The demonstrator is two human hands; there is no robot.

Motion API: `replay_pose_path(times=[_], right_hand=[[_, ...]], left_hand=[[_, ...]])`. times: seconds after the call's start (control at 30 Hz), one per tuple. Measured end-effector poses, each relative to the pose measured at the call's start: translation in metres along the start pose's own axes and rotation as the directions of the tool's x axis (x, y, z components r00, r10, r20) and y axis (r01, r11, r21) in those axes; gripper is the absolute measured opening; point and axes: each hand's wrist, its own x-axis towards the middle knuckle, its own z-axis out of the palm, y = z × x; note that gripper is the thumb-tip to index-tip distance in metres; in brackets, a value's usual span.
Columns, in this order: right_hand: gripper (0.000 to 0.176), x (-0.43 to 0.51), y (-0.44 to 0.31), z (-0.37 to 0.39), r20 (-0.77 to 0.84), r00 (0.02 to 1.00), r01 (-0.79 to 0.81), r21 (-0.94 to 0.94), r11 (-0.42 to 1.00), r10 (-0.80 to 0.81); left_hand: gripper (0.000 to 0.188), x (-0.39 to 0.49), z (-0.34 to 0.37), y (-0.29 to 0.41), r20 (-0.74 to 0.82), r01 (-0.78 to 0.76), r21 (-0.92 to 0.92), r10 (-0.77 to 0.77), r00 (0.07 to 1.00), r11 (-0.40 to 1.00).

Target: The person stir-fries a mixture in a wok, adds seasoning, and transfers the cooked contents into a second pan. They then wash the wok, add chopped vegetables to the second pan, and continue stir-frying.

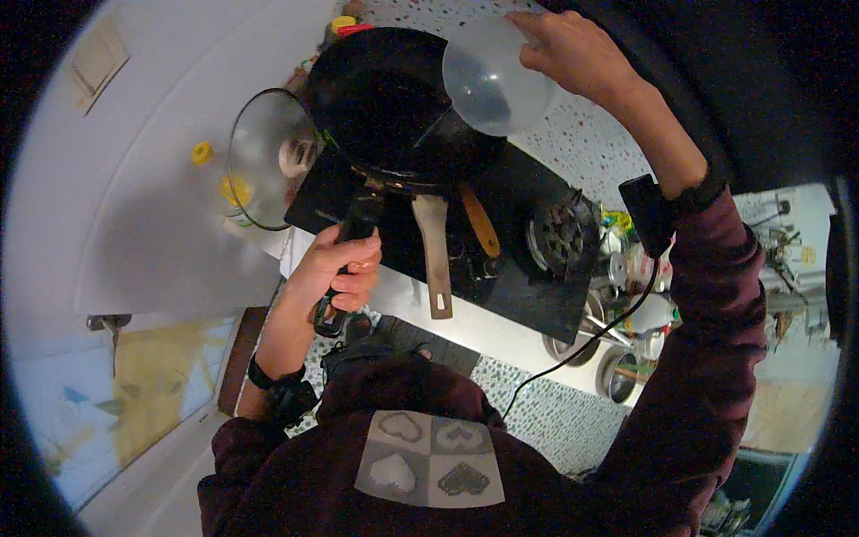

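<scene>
My left hand (342,272) is closed around the long black handle (359,218) of a large dark frying pan (382,101). The pan's inside is too dark to make out. Up at the top right, my right hand (577,54) grips the rim of a translucent plastic bowl (486,84), which is tilted over the pan's right side. A beige handle (435,262) sticks out from under the pan towards me. Beside it lies a wooden utensil handle (480,218). A thin pale line shows in the pan near the bowl; what it is, I cannot tell.
Left of the pan, a glass lid (265,161) stands on edge near yellow-capped containers (202,153). The black hob (523,181) has a burner grate (560,231) at right. Metal pots (617,376) and packages crowd the counter's right end. A black cable (604,332) hangs from my right wrist.
</scene>
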Motion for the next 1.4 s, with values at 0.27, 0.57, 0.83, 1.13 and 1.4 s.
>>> replay_pose_path(times=[0.27, 0.57, 0.83, 1.13, 1.4], right_hand=[[0.05, -0.168, 0.072, 0.027, 0.287, 0.756, -0.462, 0.87, 0.17, 0.588], [0.042, -0.475, 0.086, -0.012, 0.376, 0.582, -0.599, 0.798, 0.067, 0.721], [0.048, -0.719, -0.023, 0.12, 0.582, -0.017, -0.463, 0.716, -0.523, 0.813], [0.041, -0.848, -0.101, 0.344, 0.527, -0.202, -0.206, 0.801, -0.562, 0.826], [0.058, -0.716, -0.05, 0.225, -0.142, 0.12, -0.941, 0.3, 0.158, 0.983]], left_hand=[[0.032, 0.002, -0.024, -0.019, 0.258, 0.199, -0.37, -0.105, 0.96, 0.907], [0.029, 0.004, 0.001, -0.024, 0.212, -0.118, -0.226, 0.167, 0.963, 0.967], [0.025, -0.002, 0.03, -0.039, 0.198, -0.147, -0.22, 0.192, 0.961, 0.964], [0.033, -0.037, 0.025, -0.045, 0.002, -0.29, -0.162, 0.295, 0.956, 0.943], [0.017, -0.052, 0.059, -0.049, -0.009, -0.265, -0.095, 0.266, 0.964, 0.96]])
